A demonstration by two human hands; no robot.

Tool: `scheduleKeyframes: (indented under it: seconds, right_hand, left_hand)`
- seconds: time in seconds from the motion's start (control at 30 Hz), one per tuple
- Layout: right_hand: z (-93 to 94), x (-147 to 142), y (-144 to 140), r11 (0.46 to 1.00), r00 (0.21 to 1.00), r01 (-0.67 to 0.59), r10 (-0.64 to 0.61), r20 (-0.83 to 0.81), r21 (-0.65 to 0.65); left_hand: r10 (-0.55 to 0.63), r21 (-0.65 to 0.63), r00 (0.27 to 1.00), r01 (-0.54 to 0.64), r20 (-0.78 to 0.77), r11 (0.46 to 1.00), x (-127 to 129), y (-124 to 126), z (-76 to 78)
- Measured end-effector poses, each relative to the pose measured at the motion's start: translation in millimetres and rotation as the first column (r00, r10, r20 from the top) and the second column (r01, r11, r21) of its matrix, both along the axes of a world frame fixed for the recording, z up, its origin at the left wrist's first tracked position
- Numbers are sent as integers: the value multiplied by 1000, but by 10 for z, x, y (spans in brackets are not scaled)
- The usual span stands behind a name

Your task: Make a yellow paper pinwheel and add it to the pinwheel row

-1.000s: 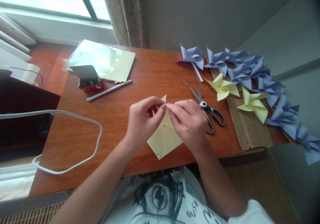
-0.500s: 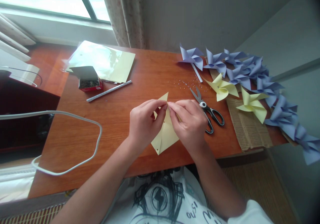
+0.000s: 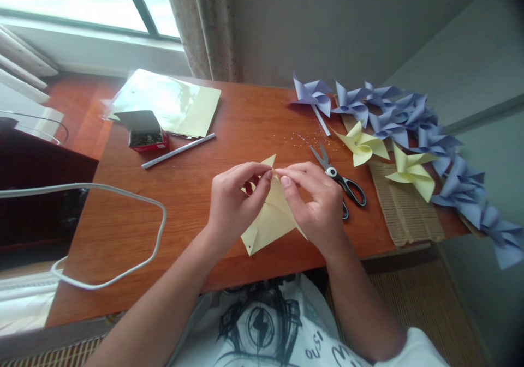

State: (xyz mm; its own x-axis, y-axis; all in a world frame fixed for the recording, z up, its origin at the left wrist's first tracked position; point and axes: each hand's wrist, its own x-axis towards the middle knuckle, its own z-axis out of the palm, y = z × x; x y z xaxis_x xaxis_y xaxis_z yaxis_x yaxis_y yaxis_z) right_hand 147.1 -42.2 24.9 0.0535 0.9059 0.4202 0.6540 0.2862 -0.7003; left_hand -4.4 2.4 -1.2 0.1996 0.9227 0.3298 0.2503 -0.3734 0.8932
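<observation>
A pale yellow sheet of paper (image 3: 268,222), cut and creased, lies beneath and between my hands, with small dark holes near its lower corner. My left hand (image 3: 237,198) is closed in a pinch at the paper's upper part. Right beside it, the thumb and fingers of my right hand (image 3: 315,200) also pinch there, fingertips nearly touching the left ones. Whether something tiny is between the fingertips is too small to make out. Black-handled scissors (image 3: 339,179) lie partly open just right of my right hand.
Purple pinwheels (image 3: 388,121) and two yellow pinwheels (image 3: 362,144) rest at the right, near corrugated cardboard (image 3: 405,211). At the left are a small red box (image 3: 149,139), a pale paper stick (image 3: 178,151), sheets in plastic (image 3: 172,102) and a white cable (image 3: 160,228).
My hands stay pinched close together and have spread slightly. The lower corner of the yellow paper has swung to the left, and more of its right side shows.
</observation>
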Motion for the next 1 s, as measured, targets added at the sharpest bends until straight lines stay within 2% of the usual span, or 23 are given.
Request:
scheduleKeyframes:
  seconds: [0.1, 0.2, 0.33, 0.43, 0.67, 0.83, 1.0]
  right_hand:
    - [-15, 50, 35, 996, 984, -11, -5, -178, -88]
    - [-80, 86, 76, 985, 933, -51, -11, -359, -164]
    - [-157, 97, 102, 967, 862, -112, -21, -507, -229]
    - [-169, 93, 107, 963, 843, -129, -18, -538, -235]
    - [-159, 89, 114, 970, 877, -98, -22, -481, -223]
    - [-171, 68, 122, 964, 868, -99, -37, -495, -247]
    - [-186, 54, 120, 963, 856, -110, -35, -516, -248]
  left_hand:
    - [-32, -35, 999, 33, 16, 999, 2, 0, 18]
    - [-83, -75, 996, 86, 41, 993, 7, 4, 35]
    - [-130, -117, 988, 139, 81, 983, 10, 8, 38]
    - [-143, -140, 985, 156, 102, 978, 9, 11, 35]
    - [-171, -211, 973, 201, 153, 957, 17, 8, 23]
    - [-163, -271, 957, 227, 241, 935, 29, 0, 5]
    - [-161, -277, 954, 231, 253, 933, 30, -1, 15]
